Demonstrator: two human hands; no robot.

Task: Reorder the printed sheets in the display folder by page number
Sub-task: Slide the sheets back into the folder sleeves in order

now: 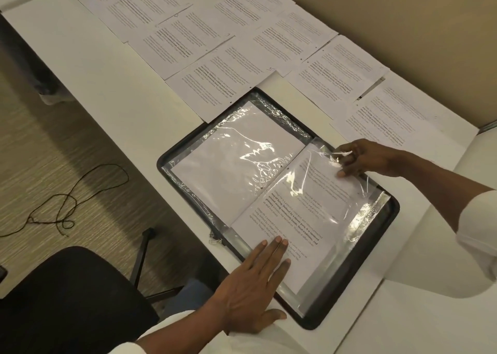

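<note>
**Sheet half in its sleeve, mouth toward the near hand**

Nearest the body, at about 6 o'clock, the left hand (255, 286) lies open and flat, fingertips pressing the printed sheet (290, 230) where it protrudes from the plastic sleeve (336, 192). Sheet and sleeve share one long axis, running from 7 o'clock up to 1 o'clock across the open display folder (387, 248) on the table (107, 84). At that far end the right hand (360, 160) pinches the sleeve's corner, lifting the film. Beyond, from 11 to 2 o'clock, loose sheets (220, 44) lie fanned out. Judging by this, the sheet travels along that axis, and the left hand is placed to drive it.
</note>
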